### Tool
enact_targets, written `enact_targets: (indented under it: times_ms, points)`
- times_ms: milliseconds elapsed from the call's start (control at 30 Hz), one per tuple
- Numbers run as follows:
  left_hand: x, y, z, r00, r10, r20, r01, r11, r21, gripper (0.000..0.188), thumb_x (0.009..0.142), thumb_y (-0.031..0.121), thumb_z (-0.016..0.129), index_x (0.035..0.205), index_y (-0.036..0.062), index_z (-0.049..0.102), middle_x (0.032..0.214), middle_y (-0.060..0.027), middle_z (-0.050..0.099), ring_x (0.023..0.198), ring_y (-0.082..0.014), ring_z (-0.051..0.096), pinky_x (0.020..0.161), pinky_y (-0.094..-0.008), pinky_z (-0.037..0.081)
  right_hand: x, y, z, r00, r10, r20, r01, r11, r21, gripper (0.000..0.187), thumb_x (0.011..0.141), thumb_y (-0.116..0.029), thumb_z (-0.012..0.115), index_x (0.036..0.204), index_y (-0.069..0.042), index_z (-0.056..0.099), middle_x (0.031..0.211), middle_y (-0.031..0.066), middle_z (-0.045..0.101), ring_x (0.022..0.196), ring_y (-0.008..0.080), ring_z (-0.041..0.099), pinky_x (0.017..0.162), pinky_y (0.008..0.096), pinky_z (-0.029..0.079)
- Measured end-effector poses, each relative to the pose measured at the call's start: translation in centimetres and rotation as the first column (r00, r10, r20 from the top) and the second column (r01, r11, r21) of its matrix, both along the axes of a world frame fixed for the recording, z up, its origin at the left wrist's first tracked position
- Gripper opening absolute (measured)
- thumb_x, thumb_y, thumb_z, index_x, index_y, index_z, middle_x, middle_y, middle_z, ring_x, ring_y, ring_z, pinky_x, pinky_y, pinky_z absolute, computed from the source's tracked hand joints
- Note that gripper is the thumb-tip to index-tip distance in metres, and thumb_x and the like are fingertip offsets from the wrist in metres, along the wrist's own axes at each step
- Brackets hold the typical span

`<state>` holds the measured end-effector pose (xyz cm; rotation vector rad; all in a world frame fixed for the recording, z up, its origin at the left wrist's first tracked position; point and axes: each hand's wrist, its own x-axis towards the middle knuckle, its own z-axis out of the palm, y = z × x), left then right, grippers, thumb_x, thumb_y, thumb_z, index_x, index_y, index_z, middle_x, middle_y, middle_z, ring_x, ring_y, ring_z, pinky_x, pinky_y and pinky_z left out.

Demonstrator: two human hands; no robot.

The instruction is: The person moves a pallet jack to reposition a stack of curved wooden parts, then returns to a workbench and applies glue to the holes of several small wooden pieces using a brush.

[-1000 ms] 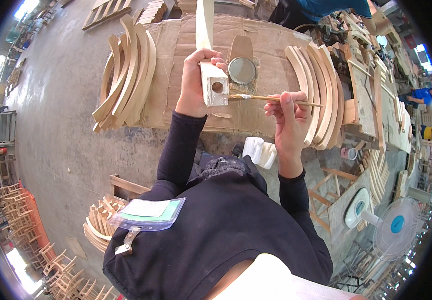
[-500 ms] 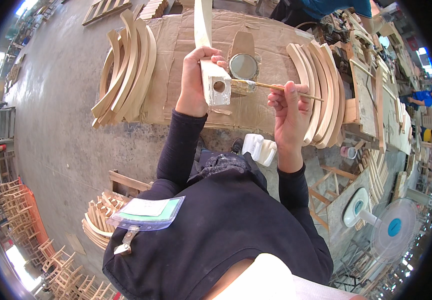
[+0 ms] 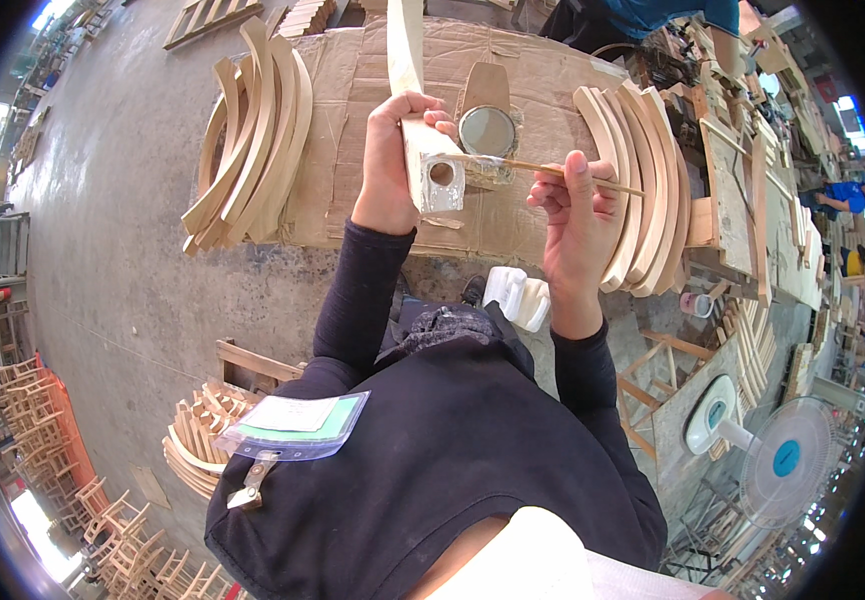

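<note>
My left hand (image 3: 393,160) is wrapped round a long pale wooden piece (image 3: 406,50), whose end face, with a round hole in it, is turned toward me. That end looks wet and shiny. Between thumb and fingers, my right hand (image 3: 580,215) pinches a thin wooden stick (image 3: 543,170). The stick points left, and its tip meets the upper part of the holed end. A whitish smear coats the stick near its tip. Just beyond, a round container with grey-white contents (image 3: 488,131) stands on the cardboard-covered table (image 3: 353,70).
Curved wooden pieces lie stacked at the table's left (image 3: 263,140) and right (image 3: 643,190). White plastic jugs (image 3: 519,298) stand on the floor before me. A fan (image 3: 783,458) is at the lower right. Another person in blue (image 3: 693,12) is beyond the table.
The stick's tip has moved left, from the right edge of the holed end onto its upper part. My right hand has shifted slightly left and up; my left hand keeps its hold.
</note>
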<state>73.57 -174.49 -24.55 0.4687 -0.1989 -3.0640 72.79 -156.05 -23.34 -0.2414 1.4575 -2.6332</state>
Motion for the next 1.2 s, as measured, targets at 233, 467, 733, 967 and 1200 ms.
enact_targets:
  times_ms: [233, 467, 733, 967, 1200]
  points:
    - [0.0, -0.3, 0.1, 1.0, 0.014, -0.006, -0.014, 1.0, -0.017, 0.008, 0.076, 0.004, 0.051, 0.079, 0.0014, 0.044, 0.063, -0.0032, 0.046, 0.055, -0.0127, 0.049, 0.051, -0.0235, 0.047, -0.3, 0.6, -0.1, 0.999, -0.039, 0.022, 0.039, 0.999, 0.027, 0.018, 0.086, -0.016, 0.062, 0.075, -0.007, 0.052, 0.071, 0.0131, 0.064, 0.059, 0.0158, 0.064, 0.052, 0.0261, 0.053]
    - [0.3, -0.5, 0.1, 0.991, 0.027, -0.132, -0.029, 0.999, -0.013, 0.014, 0.08, -0.004, 0.046, 0.091, -0.0056, 0.038, 0.077, -0.0063, 0.042, 0.065, -0.01, 0.044, 0.059, -0.0212, 0.045, -0.6, 1.1, -0.4, 0.999, -0.046, 0.008, 0.046, 0.999, 0.008, 0.019, 0.086, -0.017, 0.061, 0.074, -0.007, 0.051, 0.072, 0.0127, 0.065, 0.059, 0.0154, 0.063, 0.054, 0.0249, 0.053]
    - [-0.2, -1.0, -0.4, 0.984, 0.05, -0.17, -0.03, 0.992, 0.122, 0.008, 0.08, -0.004, 0.045, 0.079, -0.0006, 0.038, 0.073, -0.0065, 0.043, 0.062, -0.0118, 0.047, 0.058, -0.0226, 0.047, 0.7, 1.2, -0.5, 0.999, -0.008, 0.039, 0.01, 0.999, -0.045, 0.017, 0.087, -0.017, 0.06, 0.077, -0.007, 0.051, 0.076, 0.0121, 0.065, 0.063, 0.0154, 0.063, 0.058, 0.0254, 0.053]
    - [-0.6, -1.6, -1.5, 0.981, 0.1, -0.169, -0.074, 0.985, 0.156, 0.011, 0.08, -0.006, 0.045, 0.079, -0.0006, 0.035, 0.075, -0.0078, 0.041, 0.064, -0.0123, 0.047, 0.062, -0.0231, 0.048, 1.4, 0.7, -1.0, 1.0, 0.021, 0.014, -0.021, 0.999, -0.05, 0.016, 0.088, -0.016, 0.06, 0.078, -0.007, 0.05, 0.076, 0.0125, 0.065, 0.063, 0.0166, 0.064, 0.058, 0.0261, 0.053]
    - [-0.8, -2.2, -1.9, 0.984, 0.059, -0.169, -0.029, 0.985, 0.17, 0.01, 0.08, -0.005, 0.043, 0.078, -0.0003, 0.035, 0.072, -0.0077, 0.042, 0.063, -0.0138, 0.047, 0.062, -0.0244, 0.048, 1.0, -0.1, -0.7, 0.998, 0.06, -0.002, -0.06, 0.997, -0.041, 0.015, 0.088, -0.015, 0.059, 0.079, -0.006, 0.05, 0.076, 0.0128, 0.065, 0.063, 0.0167, 0.064, 0.057, 0.0264, 0.053]
